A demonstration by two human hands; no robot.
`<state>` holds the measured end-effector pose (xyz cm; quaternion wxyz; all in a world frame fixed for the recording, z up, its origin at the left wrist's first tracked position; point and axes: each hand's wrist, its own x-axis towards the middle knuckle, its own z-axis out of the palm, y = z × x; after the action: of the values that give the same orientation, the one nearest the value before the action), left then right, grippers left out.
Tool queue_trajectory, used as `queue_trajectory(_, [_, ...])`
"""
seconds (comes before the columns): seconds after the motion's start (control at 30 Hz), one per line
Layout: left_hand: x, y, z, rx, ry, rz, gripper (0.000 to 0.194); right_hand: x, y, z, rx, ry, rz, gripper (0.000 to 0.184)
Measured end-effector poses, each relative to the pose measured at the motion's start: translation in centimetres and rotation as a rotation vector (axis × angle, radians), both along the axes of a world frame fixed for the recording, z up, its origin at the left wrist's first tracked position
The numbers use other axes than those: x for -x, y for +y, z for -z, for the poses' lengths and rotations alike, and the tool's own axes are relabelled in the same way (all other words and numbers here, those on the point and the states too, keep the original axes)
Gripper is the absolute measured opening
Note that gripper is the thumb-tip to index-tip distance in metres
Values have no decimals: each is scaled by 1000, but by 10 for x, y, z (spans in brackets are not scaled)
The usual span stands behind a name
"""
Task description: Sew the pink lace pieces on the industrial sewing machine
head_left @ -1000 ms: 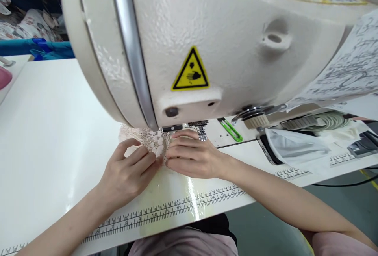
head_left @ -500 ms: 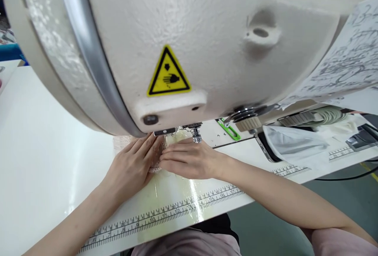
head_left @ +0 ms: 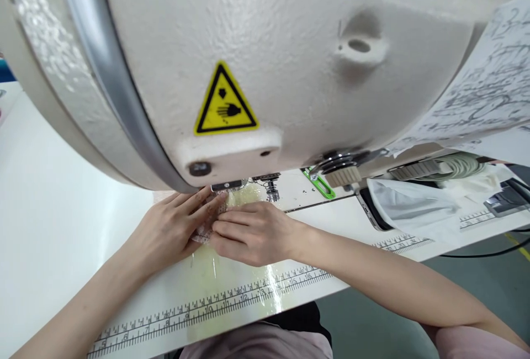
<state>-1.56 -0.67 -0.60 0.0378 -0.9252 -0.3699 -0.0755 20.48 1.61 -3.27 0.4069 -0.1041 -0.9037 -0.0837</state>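
Left fingers [head_left: 209,207] are stretched out long, lying palm-down over a scrap of pale pink lace [head_left: 203,232], mostly side by side with small gaps. That left hand [head_left: 169,226] is pretty flat, wrist low, forearm running back toward the near left corner. Right hand [head_left: 252,232] comes at it from the other side: fingers bent, pressed together, pointing across at the left ones, with the tips right at the lace edge. Can't tell if they're actually pinching it, since the thumb is tucked out of sight. Right forearm lies out to the side, elbow bent by a pink sleeve [head_left: 476,342].

So the lace is between the two sets of fingertips, partly hidden under the left ones. A bit peeks out beyond the left knuckles too. Right ahead of the left fingertips is a little dark metal bracket [head_left: 227,186], and the big cream sewing machine [head_left: 298,44] hangs over everything, yellow warning sticker [head_left: 226,102] facing the fingers. Past the right knuckles there's a green cutter [head_left: 322,185], then further right of the fingers a phone [head_left: 370,210] half under white cloth [head_left: 409,201]. Closer to the body than the fingers, a printed ruler [head_left: 207,306] runs along the white table [head_left: 62,193].
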Motion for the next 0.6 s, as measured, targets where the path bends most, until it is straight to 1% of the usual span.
queue_trajectory(0.2, [4, 2, 0, 19, 20, -11, 52, 3, 2, 0, -45, 24, 5, 14])
queue_trajectory(0.37, [2, 3, -2, 5, 38, 0, 51, 2, 2, -1, -45, 22, 8, 15])
queue_trajectory(0.5, [-2, 2, -3, -18, 1, 9, 51, 1, 2, -2, -43, 20, 9, 13])
queue_trajectory(0.6, [-3, 1, 0, -28, -15, -10, 52, 0, 2, -2, -39, 19, 23, 14])
